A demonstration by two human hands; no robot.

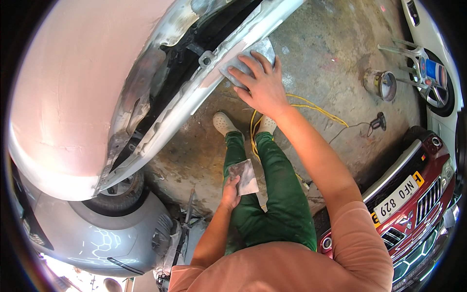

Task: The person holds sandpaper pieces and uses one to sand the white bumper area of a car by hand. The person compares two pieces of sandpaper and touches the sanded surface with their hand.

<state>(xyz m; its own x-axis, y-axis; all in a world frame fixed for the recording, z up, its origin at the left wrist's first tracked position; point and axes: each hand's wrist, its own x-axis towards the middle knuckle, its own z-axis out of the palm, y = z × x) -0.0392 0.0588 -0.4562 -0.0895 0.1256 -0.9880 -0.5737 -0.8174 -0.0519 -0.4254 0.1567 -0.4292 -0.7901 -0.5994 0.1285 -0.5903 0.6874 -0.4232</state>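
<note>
My right hand lies with its fingers spread on a grey sheet that looks like sandpaper, pressing it to the edge of a pale, primer-coloured car panel. Part of the sheet sticks out past the edge, and the rest is under my fingers. Lower down, in front of my thigh, my left hand is closed on the side of a thin, flat, rectangular grey plate with dark smudges. Whether this plate is metal or stiff paper I cannot tell.
A yellow cord runs over the concrete floor beside my feet, toward a dark power tool. An open tin and a stool bearing a blue can stand at right. A red car and a grey car flank me.
</note>
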